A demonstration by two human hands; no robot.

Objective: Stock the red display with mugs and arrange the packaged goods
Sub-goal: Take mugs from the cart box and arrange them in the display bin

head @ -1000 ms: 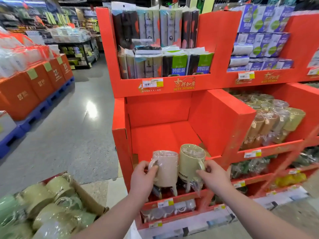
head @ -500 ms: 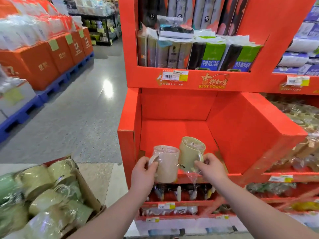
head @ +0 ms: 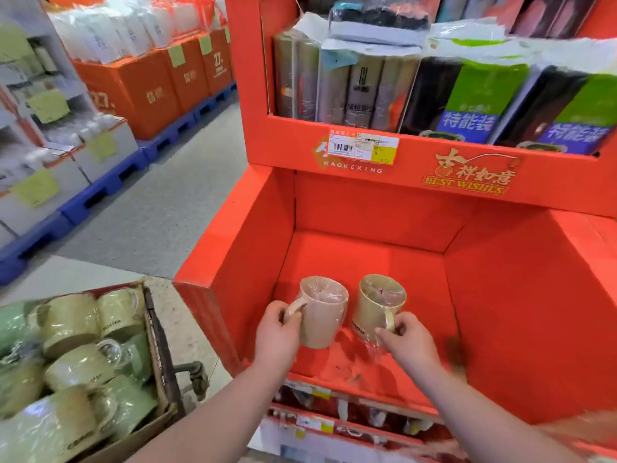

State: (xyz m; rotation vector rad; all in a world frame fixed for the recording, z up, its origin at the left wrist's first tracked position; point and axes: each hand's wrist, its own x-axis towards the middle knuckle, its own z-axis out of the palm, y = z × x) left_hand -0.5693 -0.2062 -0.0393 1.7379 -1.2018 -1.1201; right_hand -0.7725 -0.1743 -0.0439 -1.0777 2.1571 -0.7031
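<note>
Single head-worn wide-angle view, facing forward and steeply down into the open bin of the red display point(head: 233, 248) from close range. Forearms enter at the bottom edge. The left hand point(head: 277, 332), gripping the pink mug point(head: 322, 315), and the right hand point(head: 409, 342), gripping the cream mug point(head: 374, 305), lie at lower centre. The box point(head: 140, 432) sits lower left, with the aisle floor point(head: 160, 208) beyond it.

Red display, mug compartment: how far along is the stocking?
Barely started. Done: no mug stands free in the red compartment. In hand: left hand grips a pink mug by its handle, right hand a cream mug, both low inside it. To do: the carton holds many wrapped mugs; packaged goods above sit unevenly.
</note>
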